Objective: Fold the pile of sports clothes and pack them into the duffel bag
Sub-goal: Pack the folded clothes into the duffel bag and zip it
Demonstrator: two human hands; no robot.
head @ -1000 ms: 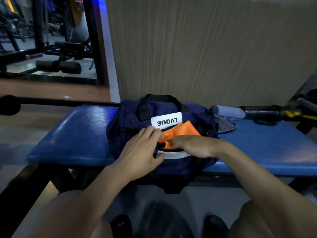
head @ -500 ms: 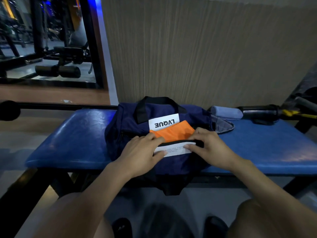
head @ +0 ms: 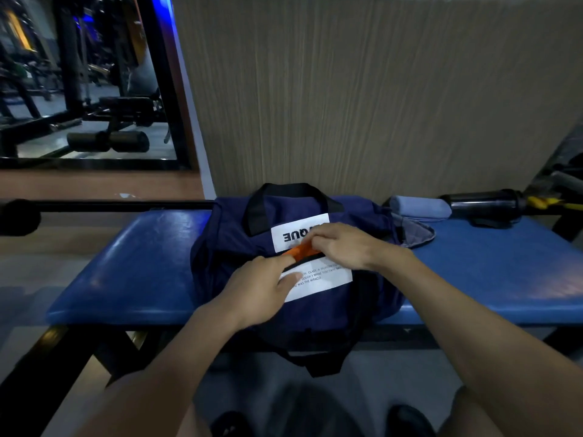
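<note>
At the mouth of the navy-blue fabric duffel bag (head: 239, 247) we have both hands working: our right hand (head: 344, 244) has its fingers curled onto the folded orange sports garment (head: 299, 250), its grip narrow and closed on the cloth, which shows only as a thin orange strip in the bag's opening, mostly covered by that hand. Our left hand (head: 262, 288) lies just beside it on the near side of the opening, fingers stretched fairly straight toward the gap, thumb resting on the white rectangular label with small black print (head: 328, 279) sewn to the bag's near panel; this grip is loose and holds nothing that we can see. Beyond the right hand a second white patch with bold black letters (head: 288, 236) sits on the far panel, partly hidden by our fingers, and the bag's black webbing handle (head: 284, 190) arches above it. The bag stands on the blue padded table (head: 132, 266), pushed close to the wood-grain wall panel (head: 347, 89). To the right of the bag lie a rolled light-blue towel (head: 419, 207) and, past it, a dark cylindrical bottle (head: 482, 203) on its side. Far left, a mirror (head: 79, 74) shows dim gym equipment.
</note>
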